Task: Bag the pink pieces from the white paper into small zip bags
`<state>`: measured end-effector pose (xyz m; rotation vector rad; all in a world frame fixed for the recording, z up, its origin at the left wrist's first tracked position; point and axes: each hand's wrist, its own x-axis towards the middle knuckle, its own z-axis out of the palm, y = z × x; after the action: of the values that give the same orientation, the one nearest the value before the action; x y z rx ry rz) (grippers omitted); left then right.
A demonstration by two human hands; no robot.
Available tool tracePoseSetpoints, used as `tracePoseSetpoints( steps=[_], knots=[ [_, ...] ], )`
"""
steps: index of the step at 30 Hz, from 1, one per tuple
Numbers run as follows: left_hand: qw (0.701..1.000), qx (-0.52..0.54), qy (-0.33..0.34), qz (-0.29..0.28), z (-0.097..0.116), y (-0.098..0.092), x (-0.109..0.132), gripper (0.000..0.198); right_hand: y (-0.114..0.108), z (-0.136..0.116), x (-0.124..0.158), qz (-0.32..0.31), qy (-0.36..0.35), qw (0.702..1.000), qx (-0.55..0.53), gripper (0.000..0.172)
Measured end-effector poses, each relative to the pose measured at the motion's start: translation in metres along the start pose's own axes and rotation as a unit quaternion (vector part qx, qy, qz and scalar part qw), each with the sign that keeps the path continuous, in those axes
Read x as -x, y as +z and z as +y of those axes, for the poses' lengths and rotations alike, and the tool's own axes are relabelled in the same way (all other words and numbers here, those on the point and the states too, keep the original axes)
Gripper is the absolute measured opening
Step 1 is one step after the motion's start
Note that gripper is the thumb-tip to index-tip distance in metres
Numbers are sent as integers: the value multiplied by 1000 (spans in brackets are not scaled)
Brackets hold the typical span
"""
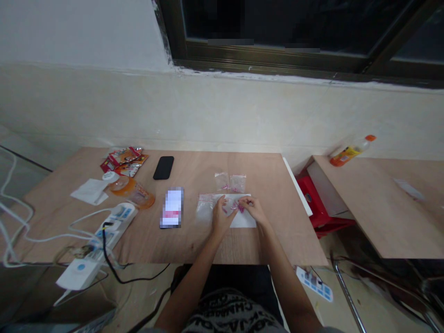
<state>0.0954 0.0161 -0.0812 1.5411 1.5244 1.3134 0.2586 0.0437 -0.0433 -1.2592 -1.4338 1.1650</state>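
I am working with both hands on the near right part of a wooden table [194,245]. My left hand [219,218] is resting on a clear plastic bag [206,208], with its fingers bunched narrow against the film. My right hand [251,208] is coming in from the right, its fingertips [242,202] drawn narrow over small pink pieces [233,206]. I cannot tell whether either hand is gripping anything. The pink pieces are lying between my hands, on or inside the bag; the view does not settle which. A white sheet of paper [243,221] is lying under the bag and my hands. Two small clear bags [229,182] with pink contents are lying side by side just beyond my hands.

To the left, a blurred rectangular item [172,208] is lying flat, with a black smartphone [163,167] beyond it. Farther left are foil packets [124,162], an orange-tinted plastic container [132,193], a white tissue [90,191] and a white power strip [116,226] with cables. To the right, a red plastic stool [321,203] is standing beside the table, next to a second wooden table [381,208] carrying a plastic bottle with an orange cap [352,150].
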Motion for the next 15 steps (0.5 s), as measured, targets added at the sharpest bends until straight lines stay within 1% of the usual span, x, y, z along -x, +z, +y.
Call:
tracePoseSetpoints(
  steps=[3, 5, 8, 11, 15],
  knots=[
    [1000, -1, 0, 0, 1, 0, 0, 72, -10, 10, 0, 38, 4, 999, 29, 47],
    [1000, -1, 0, -2, 2, -1, 0, 72, -17, 15, 2, 55, 9, 996, 73, 48],
    [1000, -1, -2, -4, 3, -2, 0, 71, -26, 18, 7, 50, 25, 984, 168, 45],
    [1000, 1, -3, -2, 4, -2, 0, 70, -33, 15, 15, 33, 27, 967, 251, 36],
    [1000, 2, -4, 0, 5, -1, 0, 71, -37, 8, 25, 33, 18, 954, 296, 30]
  ],
)
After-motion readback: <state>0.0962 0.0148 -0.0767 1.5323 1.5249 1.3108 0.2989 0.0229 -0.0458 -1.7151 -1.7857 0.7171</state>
